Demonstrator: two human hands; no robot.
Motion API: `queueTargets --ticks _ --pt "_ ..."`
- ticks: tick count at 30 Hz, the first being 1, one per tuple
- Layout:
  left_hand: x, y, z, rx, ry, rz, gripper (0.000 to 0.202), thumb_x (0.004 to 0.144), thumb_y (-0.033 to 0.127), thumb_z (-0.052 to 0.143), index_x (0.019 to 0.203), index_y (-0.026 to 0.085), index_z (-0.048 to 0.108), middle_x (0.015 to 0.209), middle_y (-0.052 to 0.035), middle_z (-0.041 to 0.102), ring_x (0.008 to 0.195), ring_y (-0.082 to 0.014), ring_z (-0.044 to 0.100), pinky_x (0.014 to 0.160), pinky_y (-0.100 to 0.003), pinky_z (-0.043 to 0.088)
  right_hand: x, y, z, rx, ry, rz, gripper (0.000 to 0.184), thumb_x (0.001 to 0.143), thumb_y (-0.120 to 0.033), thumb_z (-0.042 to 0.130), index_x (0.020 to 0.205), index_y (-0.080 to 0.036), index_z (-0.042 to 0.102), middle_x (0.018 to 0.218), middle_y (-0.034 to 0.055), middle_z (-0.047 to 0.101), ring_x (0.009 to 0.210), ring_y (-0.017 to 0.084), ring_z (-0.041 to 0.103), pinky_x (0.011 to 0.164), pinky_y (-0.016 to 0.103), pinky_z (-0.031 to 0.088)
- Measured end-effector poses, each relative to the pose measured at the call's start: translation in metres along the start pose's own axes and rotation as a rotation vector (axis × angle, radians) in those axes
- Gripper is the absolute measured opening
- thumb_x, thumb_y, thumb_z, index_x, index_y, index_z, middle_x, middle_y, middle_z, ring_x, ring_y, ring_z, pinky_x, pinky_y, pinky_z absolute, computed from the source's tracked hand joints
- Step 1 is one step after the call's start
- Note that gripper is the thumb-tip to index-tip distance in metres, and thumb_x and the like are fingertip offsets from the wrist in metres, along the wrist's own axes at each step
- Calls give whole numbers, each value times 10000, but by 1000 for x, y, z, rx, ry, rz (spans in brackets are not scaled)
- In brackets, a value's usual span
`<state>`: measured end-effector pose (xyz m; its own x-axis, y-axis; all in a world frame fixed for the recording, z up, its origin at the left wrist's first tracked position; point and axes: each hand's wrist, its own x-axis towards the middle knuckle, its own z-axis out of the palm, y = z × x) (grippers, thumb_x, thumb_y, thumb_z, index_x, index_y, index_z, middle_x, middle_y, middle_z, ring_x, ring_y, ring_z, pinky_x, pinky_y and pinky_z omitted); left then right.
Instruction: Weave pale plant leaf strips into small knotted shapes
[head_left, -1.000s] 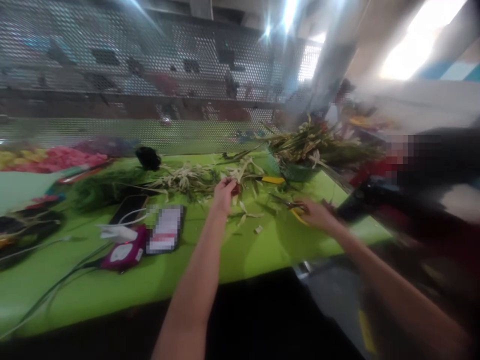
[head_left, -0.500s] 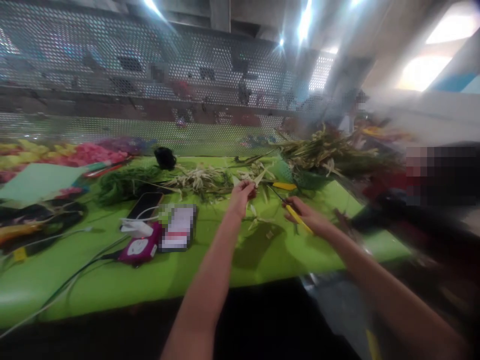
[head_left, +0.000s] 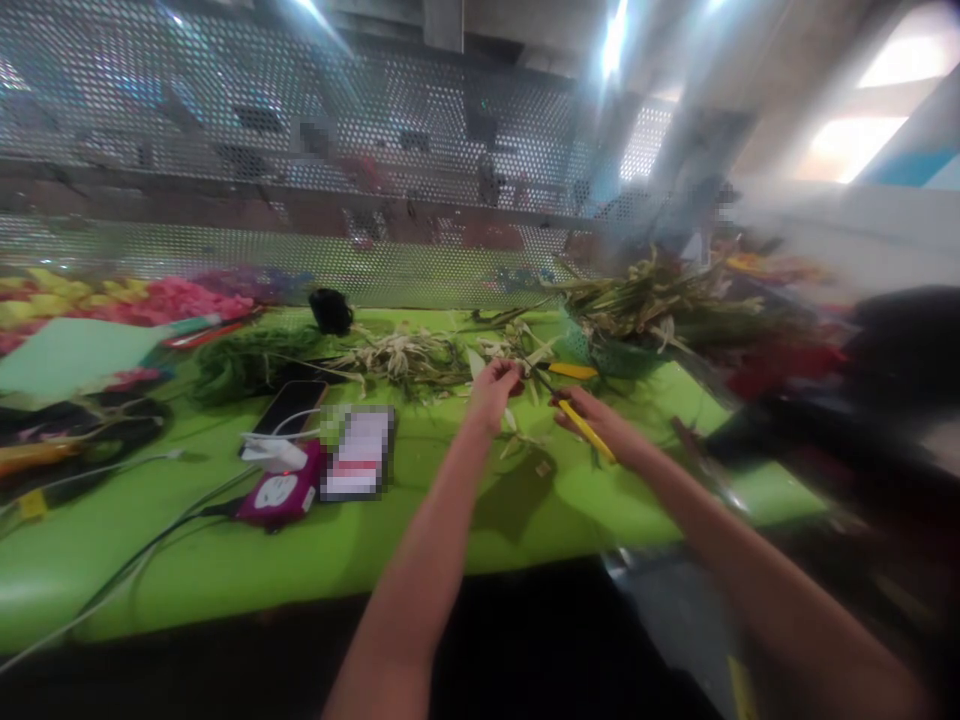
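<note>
Taking the left hand (head_left: 496,388) as dial centre: front edge of the green worktop (head_left: 345,550) toward six. Near that edge at eight o'clock, a magenta box (head_left: 277,500) with a white plug (head_left: 279,457) and cables, just beside a phone (head_left: 358,458) with a blurred-out screen. At nine, a little farther back, a dark phone (head_left: 289,412), lying flat.

At five, loose pale scraps (head_left: 519,440). Between three and four, the right hand (head_left: 592,420), fingers curled around a yellow-handled tool (head_left: 589,432), dark end pointing close to the left fingertips; too blurred to tell how its blades stand. At dial centre, left thumb and fingers drawn into a pinch on a pale plant piece (head_left: 475,363).

Just short of three, a yellow handle (head_left: 571,370) on the worktop. Toward ten, a heap of pale strips (head_left: 401,355); beyond, a black bundle (head_left: 330,312). At two, a green basket (head_left: 579,345) full of dried stalks (head_left: 634,300). Farthest, at twelve, a perforated metal screen (head_left: 450,120).
</note>
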<state>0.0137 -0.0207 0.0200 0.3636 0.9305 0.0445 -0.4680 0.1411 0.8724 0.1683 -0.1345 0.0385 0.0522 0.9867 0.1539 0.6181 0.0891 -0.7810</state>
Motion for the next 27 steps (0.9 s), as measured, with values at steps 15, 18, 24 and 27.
queueTargets --ticks 15,18,24,27 --pt "1 3 -5 -15 16 3 260 635 308 769 717 160 572 660 33 575 547 -61 488 603 -222 426 -10 32 -18 -356 110 77 361 823 -470 621 1069 -207 643 824 49 713 681 217 629 599 298 437" --pt "1 4 -4 -10 37 7 263 635 316 773 714 165 572 623 44 546 542 -62 481 597 -216 425 -25 51 -39 -609 97 118 335 826 -356 604 1121 -208 660 954 89 732 786 249 656 661 316 447" --pt "-1 3 -2 32 57 22 227 637 300 767 717 169 599 634 38 546 576 -70 474 609 -217 415 -32 63 -69 -756 21 59 360 797 -268 626 1149 -269 700 1081 91 720 985 286 641 825 366 479" --pt "0 0 -2 53 60 41 213 642 293 756 708 166 599 644 37 539 581 -66 459 609 -215 401 -10 37 -57 -557 110 -36 297 869 -308 558 1109 -234 716 1130 92 706 1005 269 645 876 384 481"
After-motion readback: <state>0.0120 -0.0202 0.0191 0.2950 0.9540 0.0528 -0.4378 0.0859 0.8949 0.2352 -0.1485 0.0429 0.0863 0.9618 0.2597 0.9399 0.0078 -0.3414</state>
